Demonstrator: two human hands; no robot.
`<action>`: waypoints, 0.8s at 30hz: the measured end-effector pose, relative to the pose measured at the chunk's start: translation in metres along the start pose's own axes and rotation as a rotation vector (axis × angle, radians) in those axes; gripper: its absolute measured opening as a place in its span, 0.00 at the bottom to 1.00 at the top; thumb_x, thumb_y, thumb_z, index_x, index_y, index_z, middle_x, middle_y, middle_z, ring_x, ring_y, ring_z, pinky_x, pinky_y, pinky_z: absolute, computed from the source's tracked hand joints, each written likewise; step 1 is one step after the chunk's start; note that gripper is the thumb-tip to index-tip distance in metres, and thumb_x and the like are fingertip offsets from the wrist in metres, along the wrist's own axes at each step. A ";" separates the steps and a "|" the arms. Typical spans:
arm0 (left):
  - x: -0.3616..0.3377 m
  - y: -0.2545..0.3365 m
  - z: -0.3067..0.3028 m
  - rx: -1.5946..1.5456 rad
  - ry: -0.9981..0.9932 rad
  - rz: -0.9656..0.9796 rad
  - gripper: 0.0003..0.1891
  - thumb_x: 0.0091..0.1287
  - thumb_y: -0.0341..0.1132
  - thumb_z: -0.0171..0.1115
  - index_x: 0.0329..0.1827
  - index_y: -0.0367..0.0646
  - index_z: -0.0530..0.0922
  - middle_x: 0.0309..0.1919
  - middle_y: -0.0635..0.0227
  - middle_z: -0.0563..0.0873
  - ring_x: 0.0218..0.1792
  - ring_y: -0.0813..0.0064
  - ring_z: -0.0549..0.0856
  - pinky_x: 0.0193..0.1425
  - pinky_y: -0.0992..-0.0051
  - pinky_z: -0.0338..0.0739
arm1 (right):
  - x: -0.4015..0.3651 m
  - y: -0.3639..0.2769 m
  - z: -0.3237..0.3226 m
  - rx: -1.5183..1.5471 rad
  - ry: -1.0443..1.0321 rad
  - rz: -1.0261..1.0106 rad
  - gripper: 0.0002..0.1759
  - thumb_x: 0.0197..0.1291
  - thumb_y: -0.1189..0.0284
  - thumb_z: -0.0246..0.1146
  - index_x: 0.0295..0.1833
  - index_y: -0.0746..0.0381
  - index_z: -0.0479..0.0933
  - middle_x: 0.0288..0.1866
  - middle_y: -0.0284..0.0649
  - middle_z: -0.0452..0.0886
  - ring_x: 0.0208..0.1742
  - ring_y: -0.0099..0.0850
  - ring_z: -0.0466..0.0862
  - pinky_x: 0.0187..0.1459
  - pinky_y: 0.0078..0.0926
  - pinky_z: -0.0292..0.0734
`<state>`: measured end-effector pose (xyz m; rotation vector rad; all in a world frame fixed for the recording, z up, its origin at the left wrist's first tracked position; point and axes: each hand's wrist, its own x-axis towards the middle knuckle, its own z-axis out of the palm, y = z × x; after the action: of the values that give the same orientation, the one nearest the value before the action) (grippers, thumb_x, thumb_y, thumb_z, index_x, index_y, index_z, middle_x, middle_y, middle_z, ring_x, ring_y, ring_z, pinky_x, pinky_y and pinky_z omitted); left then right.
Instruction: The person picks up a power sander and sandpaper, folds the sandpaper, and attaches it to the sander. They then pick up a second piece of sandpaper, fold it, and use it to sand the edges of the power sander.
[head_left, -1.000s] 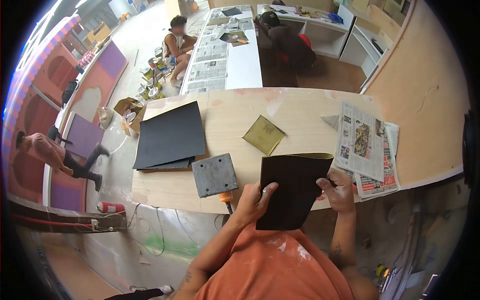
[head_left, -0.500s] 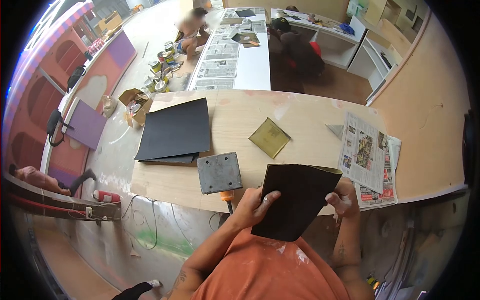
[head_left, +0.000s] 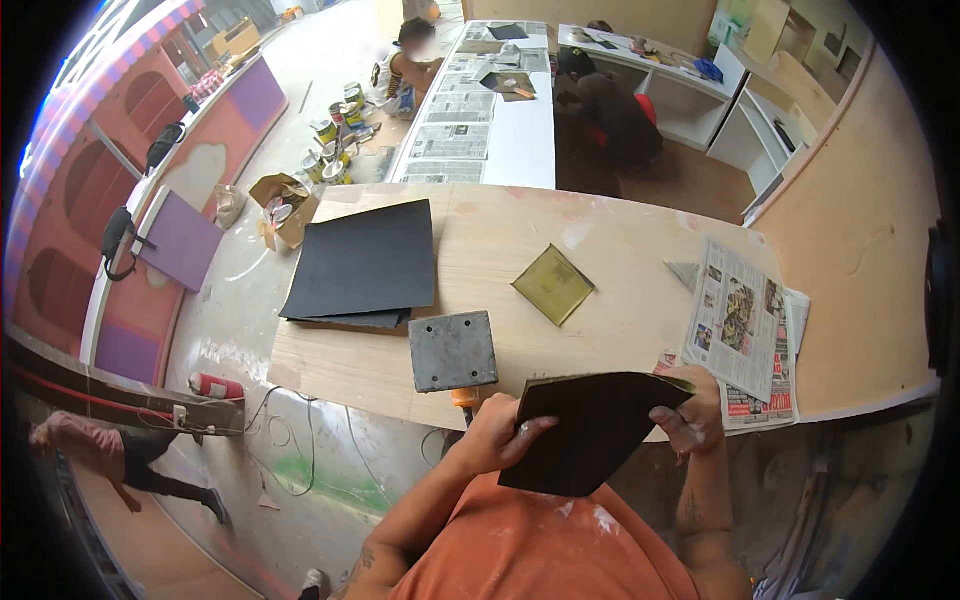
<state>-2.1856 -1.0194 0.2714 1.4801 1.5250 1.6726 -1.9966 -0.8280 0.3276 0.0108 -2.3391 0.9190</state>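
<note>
A black sandpaper sheet (head_left: 590, 435) is held before my chest, its tan backing showing along the curved upper edge. My left hand (head_left: 500, 435) is closed on its left side, thumb across the black face. Its right edge is gripped by my right hand (head_left: 692, 412), whose fingers carry whitish dust. Just beyond my left hand, a sander lies upside down, its grey square pad (head_left: 453, 352) facing up. A square olive-coloured piece (head_left: 553, 284) lies on the wooden tabletop (head_left: 490, 225). Large black sandpaper sheets (head_left: 362, 258) are stacked to its left.
Newspapers (head_left: 735, 320) lie at the table's right end. Beyond is a long newspaper-covered white counter (head_left: 525, 140), with one person (head_left: 405, 75) beside it and another crouching (head_left: 612, 115). Paint cans (head_left: 335, 150) and an open carton (head_left: 290, 210) stand on the floor. A person walks at lower left.
The sheet's upper edge has tipped down and bows more between my hands. My view has shifted slightly. At lower left, the walking person has come further into view.
</note>
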 end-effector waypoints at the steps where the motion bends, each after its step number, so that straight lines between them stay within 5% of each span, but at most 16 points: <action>1: 0.000 0.002 -0.001 0.030 0.009 0.052 0.09 0.72 0.36 0.60 0.39 0.38 0.79 0.20 0.53 0.77 0.22 0.49 0.79 0.26 0.64 0.71 | 0.000 0.000 -0.001 -0.112 -0.001 -0.063 0.15 0.60 0.66 0.67 0.28 0.65 0.75 0.21 0.43 0.74 0.21 0.47 0.76 0.23 0.36 0.67; 8: -0.002 -0.003 -0.004 -0.032 0.014 -0.078 0.12 0.74 0.38 0.58 0.36 0.38 0.78 0.19 0.54 0.76 0.20 0.52 0.77 0.25 0.65 0.69 | 0.001 0.024 0.007 0.156 -0.033 -0.051 0.17 0.62 0.63 0.67 0.28 0.63 0.74 0.22 0.40 0.75 0.21 0.44 0.76 0.23 0.34 0.67; 10: -0.002 -0.003 -0.005 -0.057 -0.001 -0.102 0.13 0.74 0.39 0.58 0.35 0.37 0.77 0.19 0.55 0.75 0.20 0.53 0.77 0.25 0.65 0.68 | 0.006 0.017 -0.005 0.354 -0.253 0.044 0.19 0.65 0.62 0.65 0.27 0.64 0.72 0.22 0.41 0.74 0.21 0.46 0.75 0.24 0.36 0.67; 15: 0.001 -0.001 -0.007 -0.064 0.003 -0.109 0.14 0.74 0.39 0.58 0.34 0.37 0.77 0.18 0.55 0.74 0.18 0.53 0.74 0.24 0.65 0.66 | 0.004 0.008 0.004 0.263 -0.084 0.171 0.28 0.67 0.53 0.61 0.21 0.63 0.68 0.20 0.40 0.70 0.19 0.42 0.70 0.26 0.35 0.63; 20: 0.004 0.001 -0.009 0.009 -0.032 -0.012 0.13 0.74 0.38 0.58 0.33 0.37 0.77 0.18 0.54 0.74 0.19 0.52 0.75 0.25 0.64 0.68 | -0.003 0.015 0.010 -0.001 0.067 -0.083 0.28 0.68 0.53 0.60 0.20 0.61 0.67 0.17 0.39 0.68 0.17 0.41 0.71 0.22 0.36 0.61; 24: 0.004 -0.004 -0.007 0.019 -0.058 -0.048 0.12 0.74 0.38 0.58 0.35 0.38 0.77 0.19 0.53 0.75 0.20 0.50 0.77 0.25 0.63 0.68 | 0.002 0.020 0.009 0.317 -0.031 -0.042 0.29 0.69 0.52 0.58 0.20 0.61 0.66 0.16 0.37 0.68 0.16 0.38 0.70 0.20 0.35 0.60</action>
<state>-2.1949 -1.0177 0.2707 1.4767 1.5370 1.5785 -2.0076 -0.8184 0.3113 0.2036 -2.1886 1.2664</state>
